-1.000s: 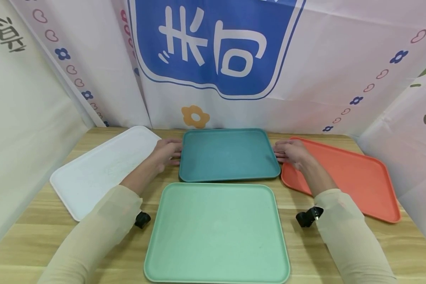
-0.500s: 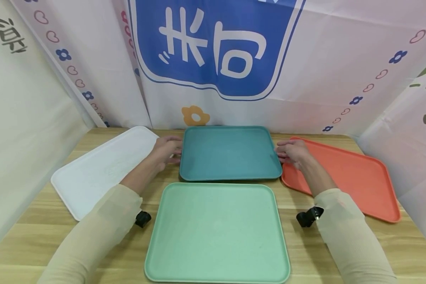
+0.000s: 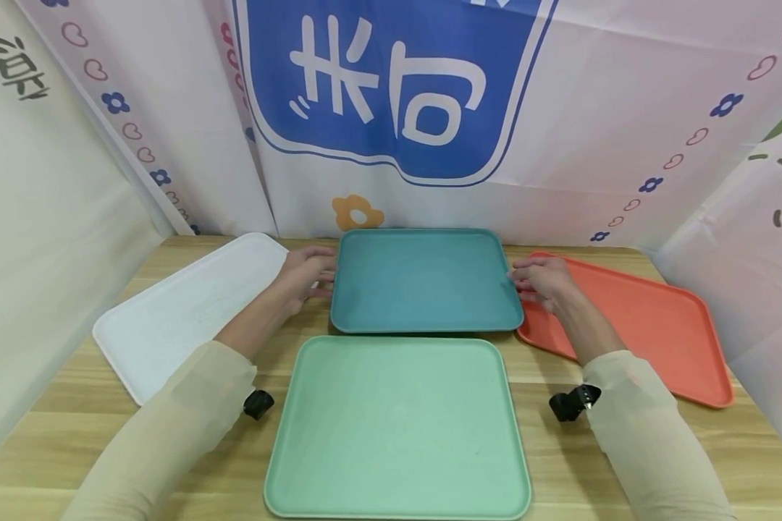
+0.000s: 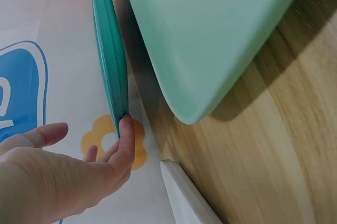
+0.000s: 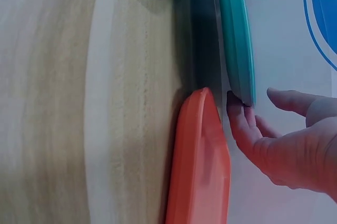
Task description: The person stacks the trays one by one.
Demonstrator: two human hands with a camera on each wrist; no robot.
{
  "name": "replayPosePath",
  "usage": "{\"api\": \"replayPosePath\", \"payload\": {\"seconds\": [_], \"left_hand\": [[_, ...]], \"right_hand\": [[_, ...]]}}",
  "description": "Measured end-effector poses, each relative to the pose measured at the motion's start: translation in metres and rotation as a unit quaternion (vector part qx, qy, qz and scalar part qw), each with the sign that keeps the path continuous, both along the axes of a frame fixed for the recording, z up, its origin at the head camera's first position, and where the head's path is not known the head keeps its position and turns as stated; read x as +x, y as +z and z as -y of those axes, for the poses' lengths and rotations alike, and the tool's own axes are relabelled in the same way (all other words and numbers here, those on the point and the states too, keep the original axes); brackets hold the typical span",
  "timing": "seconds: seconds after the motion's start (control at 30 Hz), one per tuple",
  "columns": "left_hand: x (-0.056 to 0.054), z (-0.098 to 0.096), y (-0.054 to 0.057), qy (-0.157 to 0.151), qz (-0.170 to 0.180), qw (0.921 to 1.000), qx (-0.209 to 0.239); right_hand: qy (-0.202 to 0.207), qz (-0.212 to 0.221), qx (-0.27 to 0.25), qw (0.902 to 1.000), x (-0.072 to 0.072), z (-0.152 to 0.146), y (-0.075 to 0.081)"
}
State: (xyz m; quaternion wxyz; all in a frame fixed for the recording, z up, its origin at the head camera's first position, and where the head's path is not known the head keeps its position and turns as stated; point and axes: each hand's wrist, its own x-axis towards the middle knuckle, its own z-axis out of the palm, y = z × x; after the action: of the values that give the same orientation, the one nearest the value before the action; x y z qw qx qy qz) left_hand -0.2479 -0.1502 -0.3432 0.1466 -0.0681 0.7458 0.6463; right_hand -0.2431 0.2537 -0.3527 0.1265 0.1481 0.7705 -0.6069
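Note:
A teal tray lies between my two hands at the back of the table, its well facing up. Both wrist views show it raised off the wood. My left hand touches its left end with extended fingertips, the thumb standing away from it. At the opposite end, fingertips of my right hand support the lower edge, and that thumb is also off the tray. Closer to me, a light green tray rests on the table.
To the left a white tray sits at a slant, partly beneath my left forearm. An orange-red tray slants on the right, partly behind my right hand. A printed cloth hangs along the table's back edge.
The teal tray has risen a little and looks slightly larger. My right hand has shifted slightly outward with its end. The other trays stay put.

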Motion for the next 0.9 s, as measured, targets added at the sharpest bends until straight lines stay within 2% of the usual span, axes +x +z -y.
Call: {"api": "replayPosePath", "payload": {"seconds": [0.5,0.9], "left_hand": [[0.01,0.004,0.003,-0.012,-0.008,0.9999,0.004],[0.015,0.01,0.003,-0.023,-0.015,0.9996,-0.001]], "right_hand": [[-0.006,-0.013,-0.002,0.9999,0.01,-0.001,-0.001],[0.011,-0.015,0.001,0.9998,0.014,-0.004,-0.001]]}}
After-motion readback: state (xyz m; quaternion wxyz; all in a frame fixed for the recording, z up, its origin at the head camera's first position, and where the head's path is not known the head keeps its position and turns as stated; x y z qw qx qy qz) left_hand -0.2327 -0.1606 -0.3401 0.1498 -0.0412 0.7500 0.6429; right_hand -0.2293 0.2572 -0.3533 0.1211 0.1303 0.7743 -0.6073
